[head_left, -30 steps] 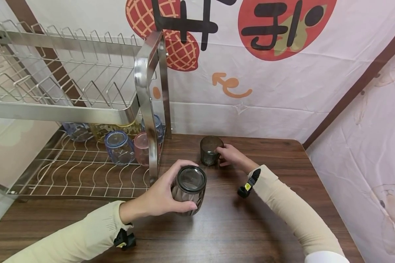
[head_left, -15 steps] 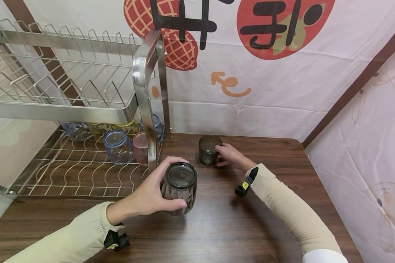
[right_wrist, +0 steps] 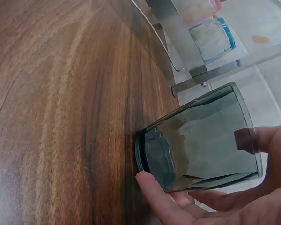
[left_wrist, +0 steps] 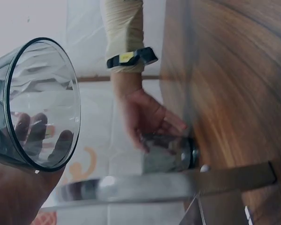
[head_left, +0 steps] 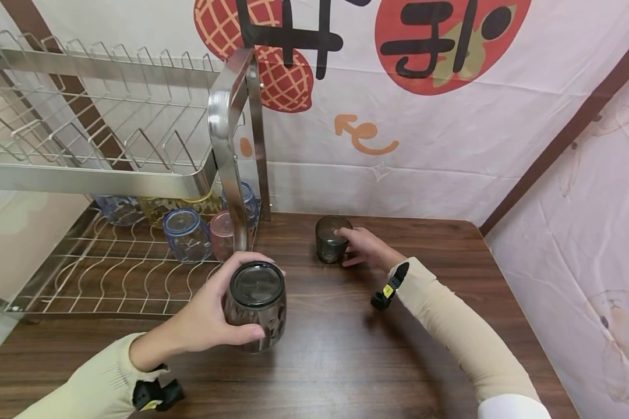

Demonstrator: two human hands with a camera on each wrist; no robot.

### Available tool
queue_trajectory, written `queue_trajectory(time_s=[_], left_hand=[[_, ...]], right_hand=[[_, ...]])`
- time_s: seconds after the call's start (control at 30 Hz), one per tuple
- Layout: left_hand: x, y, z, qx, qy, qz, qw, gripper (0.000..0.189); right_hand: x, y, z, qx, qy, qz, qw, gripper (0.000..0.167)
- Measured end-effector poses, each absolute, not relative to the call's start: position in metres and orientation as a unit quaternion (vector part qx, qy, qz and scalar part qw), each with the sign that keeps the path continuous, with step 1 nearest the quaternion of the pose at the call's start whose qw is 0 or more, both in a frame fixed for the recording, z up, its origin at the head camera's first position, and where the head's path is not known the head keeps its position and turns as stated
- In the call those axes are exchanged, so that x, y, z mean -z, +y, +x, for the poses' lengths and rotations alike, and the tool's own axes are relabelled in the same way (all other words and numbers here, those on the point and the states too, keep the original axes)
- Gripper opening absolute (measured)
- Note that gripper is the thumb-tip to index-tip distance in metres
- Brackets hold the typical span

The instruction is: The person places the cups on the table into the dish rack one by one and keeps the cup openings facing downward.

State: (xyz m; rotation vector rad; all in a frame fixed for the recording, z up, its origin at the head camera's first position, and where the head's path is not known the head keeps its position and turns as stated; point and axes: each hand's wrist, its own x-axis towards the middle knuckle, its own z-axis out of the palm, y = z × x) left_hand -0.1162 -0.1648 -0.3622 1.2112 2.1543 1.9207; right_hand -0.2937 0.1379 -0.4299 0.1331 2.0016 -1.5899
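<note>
In the head view my left hand [head_left: 209,314] grips a dark grey glass [head_left: 259,317], thumb on the near side. Its base faces up, and the left wrist view shows the open mouth of this glass [left_wrist: 44,103] pointing down toward the table. Farther back, my right hand [head_left: 367,245] holds the right side of a second dark grey glass [head_left: 329,241], which stands upright on the wooden table. The right wrist view has one fingertip low by the base of that glass [right_wrist: 201,140] and another digit at its rim.
A two-tier metal dish rack [head_left: 209,180] stands on the left. On its lower tier are a blue glass [head_left: 187,235], a pink glass [head_left: 222,233] and several others, blue and yellow. A printed cloth [head_left: 424,145] hangs behind the wooden table [head_left: 356,361].
My left hand has moved left with its glass, toward the front of the rack. The right hand stays at the standing glass, its fingertips reaching slightly farther over the rim.
</note>
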Motion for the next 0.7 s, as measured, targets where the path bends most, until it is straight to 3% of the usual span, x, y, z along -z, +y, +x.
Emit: queue_trajectory(time_s=[0.43, 0.7], left_hand=[[0.358, -0.200, -0.112, -0.644, 0.647, 0.406, -0.028, 0.085], [0.357, -0.226, -0.112, -0.652, 0.639, 0.405, -0.046, 0.087]], right_hand=[[0.431, 0.134, -0.297, 0.585, 0.755, 0.063, 0.290, 0.050], [0.431, 0.132, -0.297, 0.582, 0.757, 0.061, 0.291, 0.054]])
